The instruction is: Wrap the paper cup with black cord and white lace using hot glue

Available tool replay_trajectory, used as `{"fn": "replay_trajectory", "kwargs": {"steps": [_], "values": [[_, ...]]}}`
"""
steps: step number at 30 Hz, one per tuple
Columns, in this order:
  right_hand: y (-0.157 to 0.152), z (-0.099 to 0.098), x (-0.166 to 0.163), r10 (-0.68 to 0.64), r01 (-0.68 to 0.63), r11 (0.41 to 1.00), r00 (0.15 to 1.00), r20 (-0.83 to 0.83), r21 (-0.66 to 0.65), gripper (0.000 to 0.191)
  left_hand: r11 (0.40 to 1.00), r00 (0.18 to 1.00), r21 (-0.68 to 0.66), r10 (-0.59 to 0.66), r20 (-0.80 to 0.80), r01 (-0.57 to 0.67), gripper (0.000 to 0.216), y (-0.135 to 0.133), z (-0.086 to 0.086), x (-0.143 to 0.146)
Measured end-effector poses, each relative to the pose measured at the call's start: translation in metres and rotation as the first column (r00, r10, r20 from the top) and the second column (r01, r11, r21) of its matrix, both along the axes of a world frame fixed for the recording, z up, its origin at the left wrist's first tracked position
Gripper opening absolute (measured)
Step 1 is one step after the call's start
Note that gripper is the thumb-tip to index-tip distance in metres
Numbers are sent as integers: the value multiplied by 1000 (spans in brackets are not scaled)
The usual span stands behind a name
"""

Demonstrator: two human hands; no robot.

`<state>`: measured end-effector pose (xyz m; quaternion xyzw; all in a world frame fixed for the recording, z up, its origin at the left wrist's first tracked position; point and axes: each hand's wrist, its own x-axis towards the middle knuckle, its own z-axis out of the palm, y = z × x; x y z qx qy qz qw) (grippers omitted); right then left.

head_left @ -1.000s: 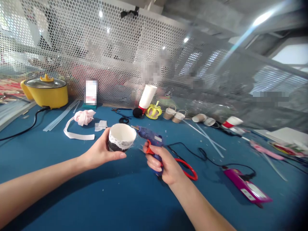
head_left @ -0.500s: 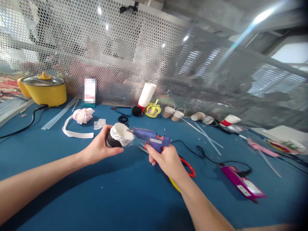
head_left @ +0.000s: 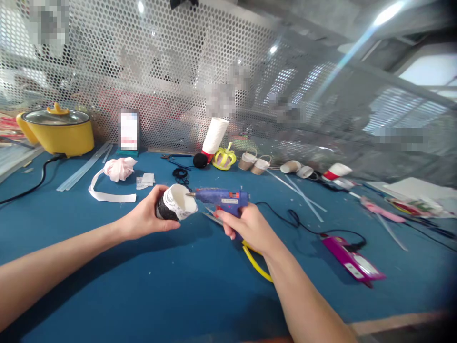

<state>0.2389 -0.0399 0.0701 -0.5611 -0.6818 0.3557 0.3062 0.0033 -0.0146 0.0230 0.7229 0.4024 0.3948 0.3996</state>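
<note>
My left hand (head_left: 144,214) is closed round a paper cup (head_left: 177,204) with a black lower part and a white, dark-patterned band near its rim. The cup is tilted, its mouth facing up and to the right. In my right hand (head_left: 246,224) is a blue hot glue gun (head_left: 221,196), held by its handle. Its metal nozzle lies at the cup's mouth; whether it touches the inside I cannot tell. Beneath my right hand lie scissors (head_left: 259,267) with a yellow handle, partly hidden by my wrist.
A yellow electric pot (head_left: 59,136) stands at the back left, near a white ribbon roll (head_left: 119,170). Stacked white cups (head_left: 215,135), a yellow crown-like piece (head_left: 223,158) and small baskets (head_left: 247,161) line the mesh screen. A purple power strip (head_left: 352,262) lies right, with a cord.
The glue gun's nozzle has moved slightly left, further over the cup's mouth. The view has shifted a little; both hands keep their hold.
</note>
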Motion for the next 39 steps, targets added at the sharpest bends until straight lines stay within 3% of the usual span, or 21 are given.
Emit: {"fn": "replay_trajectory", "kwargs": {"steps": [4, 8, 15, 23, 33, 39], "values": [[1, -1, 5, 47, -54, 995, 995, -93, -80, 18, 1000, 1000, 20, -10, -7, 10, 58, 0, 2, -1], [4, -1, 7, 50, -80, 993, 952, -301, -87, 18, 998, 998, 9, -62, 11, 62, 59, -1, 6, -2], [9, -9, 9, 51, -161, 969, 875, -481, -189, 17, 944, 946, -186, -229, 229, 273, 65, -6, 6, -3], [7, -6, 5, 61, -157, 971, 893, -446, -182, 18, 926, 936, -222, -250, 249, 307, 71, -5, 8, -5], [2, -1, 7, 49, -53, 996, 997, -53, -73, 15, 960, 982, -208, -179, 66, 189, 65, 1, 7, -3], [2, 1, 8, 68, -75, 995, 992, -102, -70, 17, 970, 986, -179, -165, 18, 166, 66, -1, 10, -3]]}}
